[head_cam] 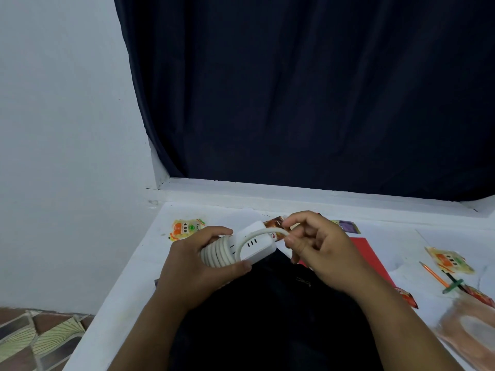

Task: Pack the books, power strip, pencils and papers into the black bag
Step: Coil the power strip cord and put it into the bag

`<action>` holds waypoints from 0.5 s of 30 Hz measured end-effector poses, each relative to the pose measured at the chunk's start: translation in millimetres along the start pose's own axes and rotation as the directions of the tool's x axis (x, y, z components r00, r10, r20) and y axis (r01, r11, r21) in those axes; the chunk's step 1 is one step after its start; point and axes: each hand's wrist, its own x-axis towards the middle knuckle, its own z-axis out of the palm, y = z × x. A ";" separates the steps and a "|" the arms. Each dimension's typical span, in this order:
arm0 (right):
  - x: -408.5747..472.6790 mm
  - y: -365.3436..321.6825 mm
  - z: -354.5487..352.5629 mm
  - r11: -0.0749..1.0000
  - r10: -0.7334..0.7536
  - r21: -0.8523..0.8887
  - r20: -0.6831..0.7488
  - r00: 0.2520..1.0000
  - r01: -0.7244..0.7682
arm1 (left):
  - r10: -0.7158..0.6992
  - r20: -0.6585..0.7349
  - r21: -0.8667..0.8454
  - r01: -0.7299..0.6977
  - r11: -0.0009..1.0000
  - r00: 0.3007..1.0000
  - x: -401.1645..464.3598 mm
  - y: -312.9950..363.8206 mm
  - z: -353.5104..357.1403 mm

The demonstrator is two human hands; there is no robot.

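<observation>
My left hand (pixel 198 266) grips the white power strip (pixel 257 243) with several turns of its white cable (pixel 217 253) wound round one end. My right hand (pixel 318 250) pinches the loose end of that cable just right of the strip. Both are held above the black bag (pixel 267 317), which lies on the white table in front of me. A red book or sheet (pixel 368 253) pokes out from under my right hand. An orange pencil (pixel 434 274) and a green one (pixel 454 283) lie at the right on white paper (pixel 455 236).
Snack packets are scattered on the white table (pixel 128 303): a yellow-orange one (pixel 184 228) at the back left, another (pixel 450 261) at the right, red ones near the right edge. A copper-coloured tray (pixel 468 330) sits at the lower right. A dark curtain (pixel 308 89) hangs behind.
</observation>
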 end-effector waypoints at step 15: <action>-7.1 6.9 25.4 1.000 0.007 0.025 0.039 0.999 -0.008 | 0.081 0.169 -0.301 -0.027 0.953 0.982 -6.8 20.1 5.8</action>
